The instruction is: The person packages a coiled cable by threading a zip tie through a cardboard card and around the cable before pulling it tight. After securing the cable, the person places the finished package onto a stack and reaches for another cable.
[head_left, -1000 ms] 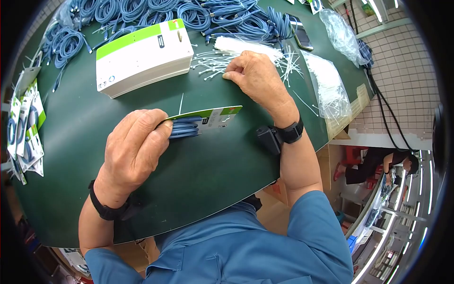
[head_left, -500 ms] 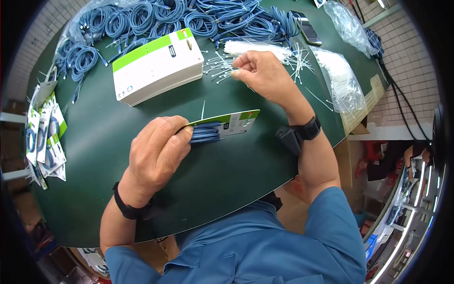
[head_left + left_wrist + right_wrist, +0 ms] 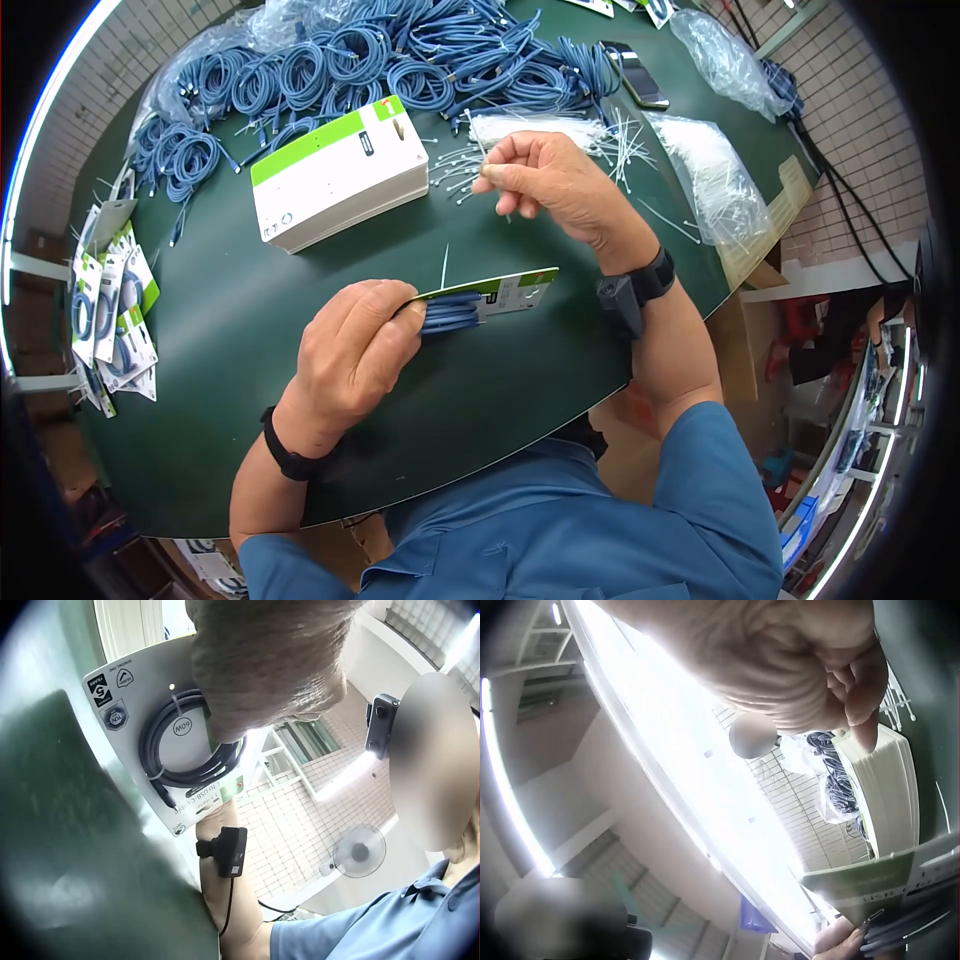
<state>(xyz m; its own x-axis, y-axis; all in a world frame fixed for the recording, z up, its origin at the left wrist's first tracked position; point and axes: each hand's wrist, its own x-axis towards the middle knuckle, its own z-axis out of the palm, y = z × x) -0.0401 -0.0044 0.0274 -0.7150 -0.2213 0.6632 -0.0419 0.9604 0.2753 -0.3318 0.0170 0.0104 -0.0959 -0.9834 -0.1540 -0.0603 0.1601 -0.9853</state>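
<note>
My left hand grips a white-and-green packaging card by its left end, with a coiled blue USB cable against it. A thin white cable tie sticks up from the card's far side. In the left wrist view, small ties hold the coil to the card's printed face. Over the loose white cable ties, my right hand pinches one cable tie between thumb and forefinger. The right wrist view shows its curled fingers overlapping the card stack.
A stack of packaging cards stands at the table's middle. Behind it lie several coiled blue cables. Finished-looking carded cables lean at the left edge. A bag of ties and a phone lie at the right.
My right hand has lifted a cable tie from the loose ties and now pinches it. My left hand keeps its grip on the card; the head view has shifted.
</note>
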